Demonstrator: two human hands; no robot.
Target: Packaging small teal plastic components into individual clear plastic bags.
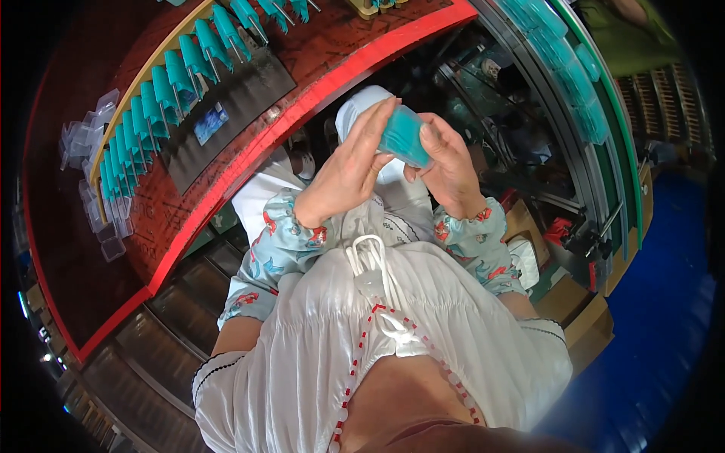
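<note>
Between my two hands, above my lap, is a small clear plastic case with teal contents. My left hand presses its long, straight fingers along the case's left side. Gripping from the right, my right hand has its thumb on the face of the case and its other fingers partly hidden behind it. Exactly what lies inside the case cannot be made out. On the red-edged bench to the left, a row of teal pieces with thin metal shafts stands along a curved yellow rack.
Loose clear plastic cases lie at the bench's far left. A dark mat carries a small blue picture card. Teal-filled cases line the rail at upper right. A cardboard box stands beside my right arm.
</note>
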